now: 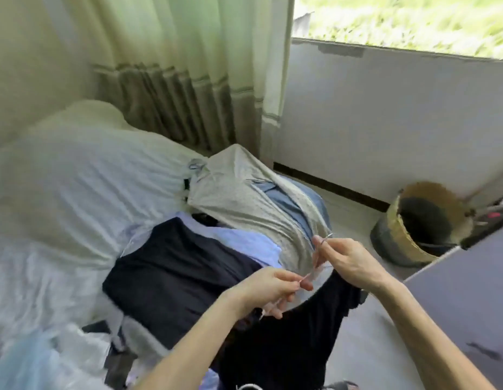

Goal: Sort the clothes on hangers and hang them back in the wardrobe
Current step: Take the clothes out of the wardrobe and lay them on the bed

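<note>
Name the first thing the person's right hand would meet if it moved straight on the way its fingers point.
Probably the grey garment: the right hand, pinching a thin wire, points up and left towards it. Depth is unclear, so the hand may pass just above the cloth.

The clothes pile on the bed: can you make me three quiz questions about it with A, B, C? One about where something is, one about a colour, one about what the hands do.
1. Where is the woven basket?
A. on the bed
B. on the floor by the wall
C. on the windowsill

2. What colour is the collared shirt on top of the clothes pile?
A. grey
B. red
C. yellow

3. What are the left hand and right hand doing?
A. resting flat
B. folding a towel
C. pinching a thin wire hanger

Answers: 1 B, it stands on the floor below the window. 2 A, its cloth is pale grey. 3 C, fingers of both hands pinch the wire.
</note>
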{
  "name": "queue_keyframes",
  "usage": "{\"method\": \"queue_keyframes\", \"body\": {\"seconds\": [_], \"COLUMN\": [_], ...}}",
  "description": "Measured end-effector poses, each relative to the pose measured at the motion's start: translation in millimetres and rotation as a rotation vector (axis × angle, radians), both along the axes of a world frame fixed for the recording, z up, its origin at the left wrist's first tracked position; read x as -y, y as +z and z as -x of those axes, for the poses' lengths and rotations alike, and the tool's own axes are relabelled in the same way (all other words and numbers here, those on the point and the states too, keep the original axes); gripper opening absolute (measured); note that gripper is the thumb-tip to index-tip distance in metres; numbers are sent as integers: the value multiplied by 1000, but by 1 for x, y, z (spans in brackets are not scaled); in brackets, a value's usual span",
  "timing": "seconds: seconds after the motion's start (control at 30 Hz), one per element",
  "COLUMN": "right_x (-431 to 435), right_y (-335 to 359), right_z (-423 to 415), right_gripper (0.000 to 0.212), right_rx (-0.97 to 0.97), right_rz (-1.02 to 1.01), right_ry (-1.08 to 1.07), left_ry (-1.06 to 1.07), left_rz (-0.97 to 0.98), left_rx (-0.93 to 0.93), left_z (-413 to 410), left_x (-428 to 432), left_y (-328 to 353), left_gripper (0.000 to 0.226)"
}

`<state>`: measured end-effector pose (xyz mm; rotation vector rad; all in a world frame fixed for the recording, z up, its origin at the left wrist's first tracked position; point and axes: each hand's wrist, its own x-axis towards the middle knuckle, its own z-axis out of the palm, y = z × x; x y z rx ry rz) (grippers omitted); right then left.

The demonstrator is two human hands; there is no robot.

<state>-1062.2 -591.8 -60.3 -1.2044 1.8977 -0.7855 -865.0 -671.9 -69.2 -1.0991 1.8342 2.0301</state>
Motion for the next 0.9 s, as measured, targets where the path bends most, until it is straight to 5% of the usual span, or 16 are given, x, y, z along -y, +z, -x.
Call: {"method": "queue_keyframes", "body": {"seconds": [0.33, 0.5, 0.67, 0.83, 0.9], "right_x": [108, 112, 114, 108, 105], "right_y": [9, 16, 2, -9, -12], "right_z": [-230, -323, -365, -401, -415], "right_gripper": [29, 18, 22, 10, 21], "right_rx": [128, 22, -133, -146, -150], "right_rz": [-90, -42, 61, 44, 42], "right_ry": [812, 1165, 1380, 1526, 1571], "left_ry": [662, 953, 1196, 1323, 1369], "left_rz": [57, -36, -61, 67, 186], "left_rx": [95, -8, -120, 48, 159], "left_z": [-263, -339, -389, -437, -451], "left_x": [-16, -74, -130, -175, -184], "left_y": [6, 27, 52, 72, 80], "left_gripper": [28, 27, 26, 25, 27]}}
